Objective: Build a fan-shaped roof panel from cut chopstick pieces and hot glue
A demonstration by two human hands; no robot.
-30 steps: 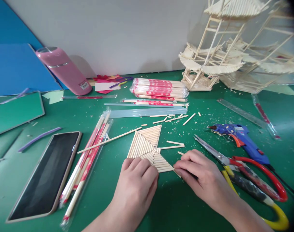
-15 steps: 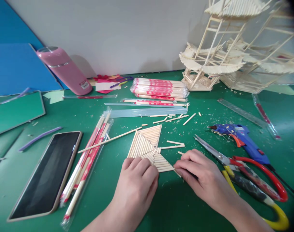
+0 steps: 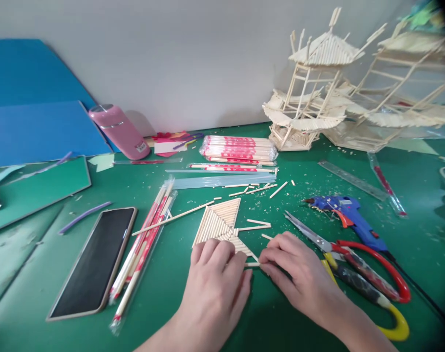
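A flat panel of glued wooden sticks (image 3: 217, 222) lies on the green table, made of triangular sections of parallel sticks. My left hand (image 3: 217, 281) bends over its near edge, fingers curled and pressed on it; the fingertips are partly hidden. A short wooden stick (image 3: 252, 264) spans the gap between my hands by the panel's near right edge. The thumb and fingertips of my right hand (image 3: 299, 276) pinch its right end, at the panel's right corner. Short loose sticks (image 3: 258, 222) lie just beyond my right hand.
To the right are scissors (image 3: 317, 237) and a blue glue gun (image 3: 349, 208) with its cord. A phone (image 3: 92, 264) and wrapped chopsticks (image 3: 143, 244) lie left. Behind stand a pink bottle (image 3: 121, 132), a chopstick bundle (image 3: 239, 149) and a stick-built tower (image 3: 306, 107).
My view has tilted up and shifted left. My left hand has moved right along the panel's near edge. The short stick at my right fingertips now lies across toward my left hand.
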